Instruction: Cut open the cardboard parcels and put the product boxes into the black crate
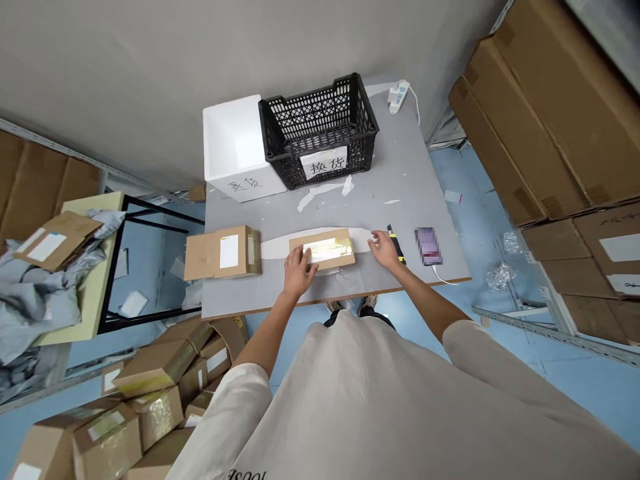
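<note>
A small cardboard box [297,243] with a white label and shiny clear tape on top lies near the front of the grey table. My left hand [299,270] rests on the box's left end, fingers spread and lying flat on it. To the right of the box, my right hand [383,249] is over the tabletop, apart from the box, its fingers parted with nothing seen in them. Just beside that hand lies a black and yellow utility knife [396,243]. Left of my left hand sits another cardboard box [203,255] with a white label.
A black plastic crate [285,167] and a white foam box [220,175] stand at the table's back. A phone [428,246] with a cable lies at right, a power strip [399,97] behind. Cardboard boxes [155,417] pile up lower left; large cartons [530,127] fill the right.
</note>
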### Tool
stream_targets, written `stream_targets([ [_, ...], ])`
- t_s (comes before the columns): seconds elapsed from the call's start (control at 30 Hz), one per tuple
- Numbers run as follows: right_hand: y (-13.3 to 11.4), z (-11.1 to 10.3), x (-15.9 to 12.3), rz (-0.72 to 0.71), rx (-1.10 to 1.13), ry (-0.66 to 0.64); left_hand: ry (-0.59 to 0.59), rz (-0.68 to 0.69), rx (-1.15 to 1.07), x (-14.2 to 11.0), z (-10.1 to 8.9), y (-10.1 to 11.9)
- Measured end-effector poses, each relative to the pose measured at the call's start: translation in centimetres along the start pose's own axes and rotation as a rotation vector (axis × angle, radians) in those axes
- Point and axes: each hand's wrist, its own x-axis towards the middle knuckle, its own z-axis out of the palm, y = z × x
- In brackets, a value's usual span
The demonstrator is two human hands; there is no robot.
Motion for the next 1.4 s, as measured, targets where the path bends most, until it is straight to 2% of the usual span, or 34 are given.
stream_targets([
  [0.1,-4.6,1.0,-0.7,-0.143,0.092,-0.059,0.001,0.027,-0.042,0.2,-0.2,-0.3],
  [0.2,-7.5,1.7,-1.3,-0.186,0.079,-0.092,0.03,0.018,-0.093,0.3,-0.4,-0.3],
  [0.27,-8.4,1.8,-1.5,-0.17,0.062,-0.088,0.093,-0.067,-0.12,0.2,-0.3,-0.3],
  [0.33,-8.9,1.8,-1.6,-0.148,0.074,-0.069,0.157,-0.215,-0.152,0.0,-0.2,-0.2],
  [0.43,-9.6,1.5,-1.5,-0.125,0.154,-0.034,0.186,-0.363,-0.223,-0.4,0.2,-0.1],
  [0.63,-11.4,1.5,0.2,0.002,0.433,0.035,0.235,-0.344,-0.405,-0.7,0.6,-0.8],
  [0.73,-12.3,1.7,1.6,-0.062,0.453,0.042,0.229,-0.288,-0.436,-0.7,0.7,-1.3],
  [0.83,-12.6,1.8,3.1,-0.17,0.268,-0.015,0.207,-0.227,-0.406,-0.8,0.8,-1.6],
  [0.9,-12.3,1.7,4.1,-0.206,0.095,-0.118,0.209,-0.195,-0.382,-0.8,1.0,-1.9],
  [1.03,-10.8,1.4,5.9,-0.159,-0.12,-0.349,0.202,-0.137,-0.357,-0.8,0.9,-2.3],
  [1.23,-9.7,0.8,7.3,-0.12,-0.146,-0.46,0.104,-0.149,-0.273,-1.1,-1.4,-2.0],
  [1.4,-9.6,0.7,7.4,-0.159,-0.15,-0.47,0.177,-0.172,-0.254,-2.5,-3.9,-1.4],
])
